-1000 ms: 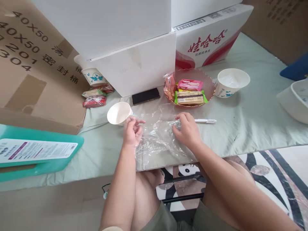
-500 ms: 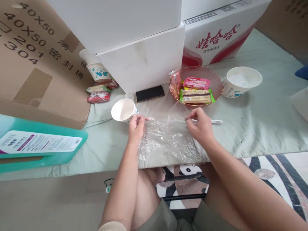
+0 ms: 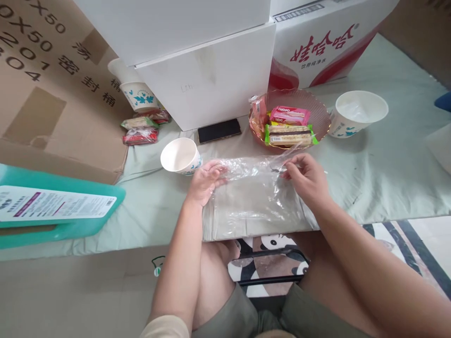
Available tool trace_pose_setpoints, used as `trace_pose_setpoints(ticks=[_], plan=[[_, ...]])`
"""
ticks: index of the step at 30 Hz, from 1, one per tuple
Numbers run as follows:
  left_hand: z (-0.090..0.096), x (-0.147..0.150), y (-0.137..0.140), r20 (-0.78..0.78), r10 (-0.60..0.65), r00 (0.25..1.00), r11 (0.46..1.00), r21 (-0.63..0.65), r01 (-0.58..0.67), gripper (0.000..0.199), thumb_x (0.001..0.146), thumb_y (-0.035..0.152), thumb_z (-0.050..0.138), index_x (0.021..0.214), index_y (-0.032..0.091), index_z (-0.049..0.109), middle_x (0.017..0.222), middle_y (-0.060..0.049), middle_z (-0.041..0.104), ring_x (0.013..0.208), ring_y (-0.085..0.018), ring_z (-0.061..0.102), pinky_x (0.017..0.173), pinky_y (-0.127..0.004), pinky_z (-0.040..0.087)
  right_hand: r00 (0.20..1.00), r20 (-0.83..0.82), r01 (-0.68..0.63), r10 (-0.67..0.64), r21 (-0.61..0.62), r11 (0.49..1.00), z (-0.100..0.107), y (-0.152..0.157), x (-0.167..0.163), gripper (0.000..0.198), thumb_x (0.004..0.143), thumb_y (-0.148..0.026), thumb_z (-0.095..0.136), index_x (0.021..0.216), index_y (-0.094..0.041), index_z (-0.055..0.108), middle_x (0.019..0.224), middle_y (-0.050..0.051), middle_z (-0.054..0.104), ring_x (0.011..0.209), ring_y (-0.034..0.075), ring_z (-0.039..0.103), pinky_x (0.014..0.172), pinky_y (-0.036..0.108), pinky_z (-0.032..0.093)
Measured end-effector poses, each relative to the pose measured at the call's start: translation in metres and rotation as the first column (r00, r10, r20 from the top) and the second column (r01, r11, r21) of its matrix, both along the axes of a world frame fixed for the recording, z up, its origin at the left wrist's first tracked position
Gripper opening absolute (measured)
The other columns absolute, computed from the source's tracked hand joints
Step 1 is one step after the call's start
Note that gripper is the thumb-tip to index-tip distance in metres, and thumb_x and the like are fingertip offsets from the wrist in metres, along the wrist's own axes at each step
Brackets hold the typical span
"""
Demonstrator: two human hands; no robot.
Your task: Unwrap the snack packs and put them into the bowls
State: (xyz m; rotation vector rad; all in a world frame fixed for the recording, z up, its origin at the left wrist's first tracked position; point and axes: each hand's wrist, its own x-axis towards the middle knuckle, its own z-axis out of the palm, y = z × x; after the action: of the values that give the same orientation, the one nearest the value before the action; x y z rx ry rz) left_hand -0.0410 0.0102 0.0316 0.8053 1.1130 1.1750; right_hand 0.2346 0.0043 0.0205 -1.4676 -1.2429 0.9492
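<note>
Cloth-covered table [image 3: 380, 178] — boxes [image 3: 211, 80] behind | left fingers [image 3: 213, 173] spread at clear film [image 3: 253, 199] | right fingers [image 3: 296, 173] pinching it

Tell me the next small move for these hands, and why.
I'd probably ease the right hand slightly outward while the left hand steadies the other side: the clear plastic stretches between them, creased along its far part, and the right hand appears to pinch it.

Soft, even light, a pale green cloth-covered table [image 3: 387, 183], greyish floor [image 3: 88, 291], panda-patterned mat [image 3: 273, 266] underneath.
</note>
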Motion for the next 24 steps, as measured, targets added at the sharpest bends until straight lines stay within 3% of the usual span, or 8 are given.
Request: trace_pose_setpoints(ticks=[3, 6, 9, 13, 16, 19, 21, 24], plan=[[-0.003, 0.003, -0.002, -0.110, -0.140, 0.984, 0.985, -0.120, 0.127, 0.053, 0.051, 0.037, 0.098, 0.091, 0.015, 0.071, 0.092, -0.010, 0.078, 0.077, -0.020, 0.076, 0.064, -0.027, 0.061, 0.996, -0.036, 0.089, -0.087, 0.038, 0.995, 0.000, 0.002, 0.004, 0.016, 0.085, -0.034, 0.066, 0.085, -0.024, 0.054, 0.086, -0.001, 0.067, 0.055, 0.011, 0.063, 0.053, 0.025, 0.051], [-0.010, 0.003, 0.000, -0.257, -0.060, 0.965, 0.994, -0.104, 0.034, 0.039, 0.066, 0.043, 0.089, 0.086, 0.015, 0.070, 0.070, -0.006, 0.075, 0.048, -0.013, 0.066, 0.042, -0.019, 0.048, 0.991, -0.021, 0.133, -0.132, 0.068, 0.989, -0.002, 0.002, 0.010, 0.014, 0.084, -0.031, 0.067, 0.085, -0.024, 0.055, 0.088, 0.000, 0.068, 0.049, 0.009, 0.058, 0.049, 0.026, 0.050], [-0.013, 0.000, 0.000, -0.289, 0.001, 0.957, 0.999, -0.035, -0.011, 0.041, 0.074, 0.053, 0.080, 0.096, 0.020, 0.069, 0.054, 0.002, 0.067, 0.030, -0.009, 0.052, 0.030, -0.017, 0.033, 0.988, -0.028, 0.152, -0.151, 0.084, 0.985, -0.006, 0.003, 0.015, 0.013, 0.082, -0.027, 0.067, 0.081, -0.024, 0.054, 0.092, 0.000, 0.070, 0.049, 0.009, 0.054, 0.047, 0.026, 0.048], [-0.008, -0.003, -0.001, -0.227, -0.106, 0.968, 0.994, -0.003, 0.108, 0.041, 0.067, 0.048, 0.086, 0.093, 0.022, 0.068, 0.056, 0.003, 0.067, 0.038, -0.013, 0.060, 0.036, -0.019, 0.042, 0.986, -0.118, 0.133, -0.120, 0.113, 0.985, -0.007, 0.006, 0.016, 0.018, 0.079, -0.023, 0.063, 0.072, -0.023, 0.046, 0.100, 0.001, 0.069, 0.050, 0.007, 0.054, 0.048, 0.026, 0.047], [-0.001, -0.004, -0.001, -0.160, 0.031, 0.987, 0.997, 0.078, -0.019, 0.034, 0.066, 0.043, 0.087, 0.078, 0.022, 0.064, 0.055, 0.004, 0.064, 0.045, -0.012, 0.062, 0.041, -0.019, 0.046, 0.968, -0.240, 0.120, -0.074, 0.181, 0.976, -0.005, 0.008, 0.016, 0.020, 0.074, -0.023, 0.064, 0.068, -0.022, 0.045, 0.104, 0.001, 0.067, 0.051, 0.006, 0.052, 0.047, 0.025, 0.043], [0.005, -0.006, 0.000, -0.059, 0.111, 0.992, 0.988, 0.113, -0.104, 0.026, 0.071, 0.036, 0.084, 0.076, 0.022, 0.062, 0.058, 0.004, 0.063, 0.049, -0.011, 0.061, 0.047, -0.021, 0.050, 0.945, -0.326, 0.113, -0.029, 0.240, 0.964, -0.003, 0.008, 0.019, 0.025, 0.071, -0.028, 0.072, 0.068, -0.021, 0.048, 0.105, 0.001, 0.065, 0.051, 0.005, 0.047, 0.045, 0.024, 0.038], [0.006, -0.008, 0.001, -0.032, 0.116, 0.993, 0.989, 0.093, -0.112, 0.021, 0.074, 0.029, 0.082, 0.076, 0.022, 0.063, 0.064, 0.002, 0.066, 0.050, -0.010, 0.060, 0.049, -0.022, 0.051, 0.942, -0.334, 0.103, -0.025, 0.216, 0.971, -0.001, 0.007, 0.023, 0.024, 0.071, -0.035, 0.075, 0.074, -0.023, 0.054, 0.104, 0.001, 0.064, 0.053, 0.006, 0.047, 0.045, 0.024, 0.037], [0.001, -0.009, 0.003, -0.050, 0.121, 0.991, 0.992, 0.054, -0.118, 0.019, 0.074, 0.024, 0.082, 0.075, 0.020, 0.064, 0.073, 0.000, 0.069, 0.054, -0.009, 0.062, 0.052, -0.021, 0.051, 0.970, -0.245, 0.046, -0.009, 0.145, 0.988, 0.002, 0.005, 0.027, 0.022, 0.069, -0.039, 0.077, 0.078, -0.026, 0.062, 0.105, 0.003, 0.066, 0.071, 0.014, 0.057, 0.051, 0.027, 0.043]])
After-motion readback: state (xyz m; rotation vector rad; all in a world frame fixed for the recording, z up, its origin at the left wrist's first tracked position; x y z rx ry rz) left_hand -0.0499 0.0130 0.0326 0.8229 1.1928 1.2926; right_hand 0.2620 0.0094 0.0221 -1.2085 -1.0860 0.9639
